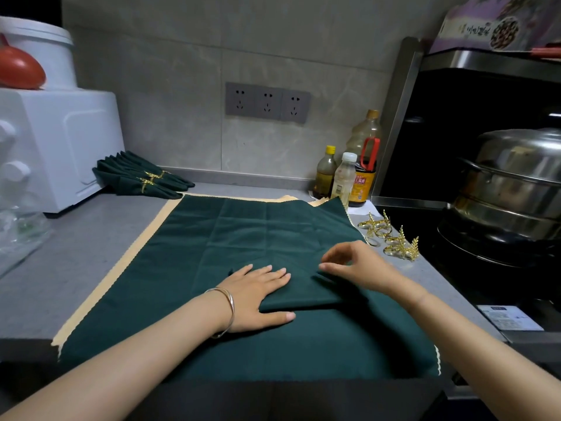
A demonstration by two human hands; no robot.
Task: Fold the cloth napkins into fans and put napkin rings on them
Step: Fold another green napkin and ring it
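A: Where is the napkin, and what are the hands doing?

B: A dark green napkin (243, 232) lies spread on the grey worktop (76, 253), over a beige cloth (127, 259); its near part is doubled into a flat fold (309, 294); the left hand (258, 296) lies flat on that fold, straight and pressing; the right hand (355, 265) has curled fingers (335, 252) that seem to pinch the fold's far edge.

A: How should this pleat be done well?

B: As I judge it: keep the left palm down as the anchor; draw the pinched edge over in a strip as wide as the fold beneath; line up both ends before creasing; then smooth along it with a flat hand; uneven pleats would likely give a lopsided fan.

A: What waits nearby?

B: Finished fans (142, 177), ringed in gold, lie at the back left beside a white appliance (60, 141); loose gold rings (388, 238) sit just right of the napkin, near the stove (455, 268).

A: Any containers?

B: Three bottles (343, 180) stand at the back; the tall one holds dark liquid low down; the yellow-capped one, brownish liquid; the white-capped one, pale liquid; a steel steamer (516, 177) on the stove is lidded, contents hidden; a white bucket (45, 50) atop the appliance is lidded too.
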